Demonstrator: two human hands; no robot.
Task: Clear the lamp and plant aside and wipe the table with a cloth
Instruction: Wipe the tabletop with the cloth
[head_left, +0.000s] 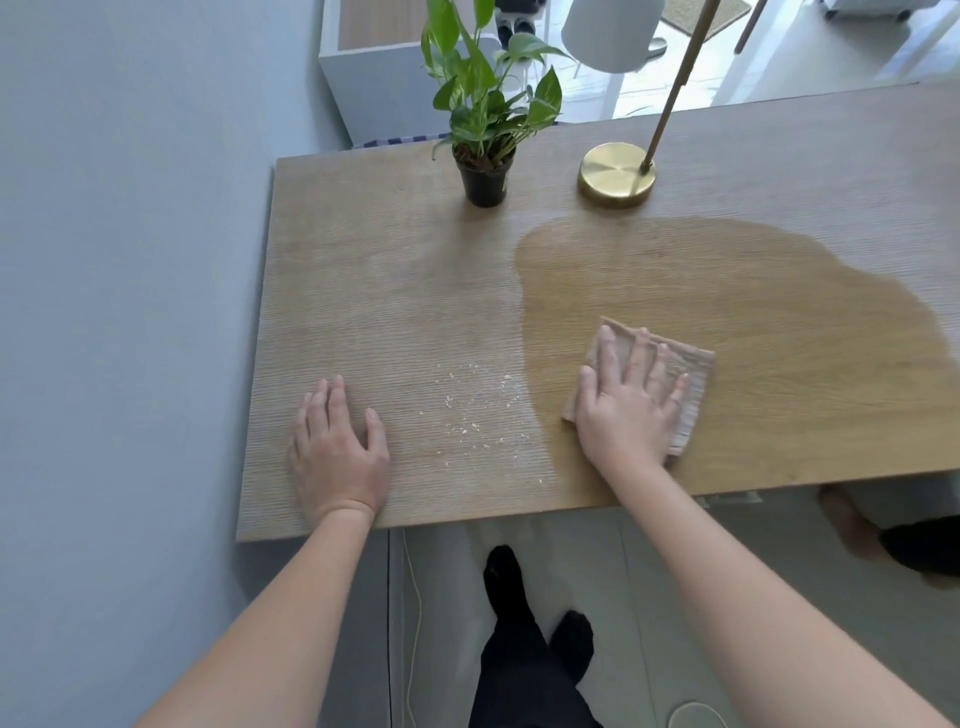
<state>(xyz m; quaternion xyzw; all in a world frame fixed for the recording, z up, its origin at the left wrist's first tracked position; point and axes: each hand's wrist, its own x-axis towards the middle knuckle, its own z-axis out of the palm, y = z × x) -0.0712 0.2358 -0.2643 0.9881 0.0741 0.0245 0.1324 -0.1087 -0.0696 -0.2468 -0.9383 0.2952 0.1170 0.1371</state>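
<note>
A wooden table (363, 291) fills the view. My right hand (626, 400) presses flat, fingers spread, on a folded beige cloth (693, 379) near the front edge. Around the cloth the wood is darker and damp (753, 270). My left hand (337, 447) rests flat on the dry wood at the front left. Between the hands lie several pale crumbs (472, 405). At the back stand a green plant in a black pot (485, 179) and a lamp with a round brass base (616, 174) and a slanted brass stem.
A grey wall (130, 260) runs along the table's left edge. Behind the table are a white cabinet (374, 67) and a white lampshade (613, 34). Below the front edge are my dark-socked feet (519, 613) on the floor.
</note>
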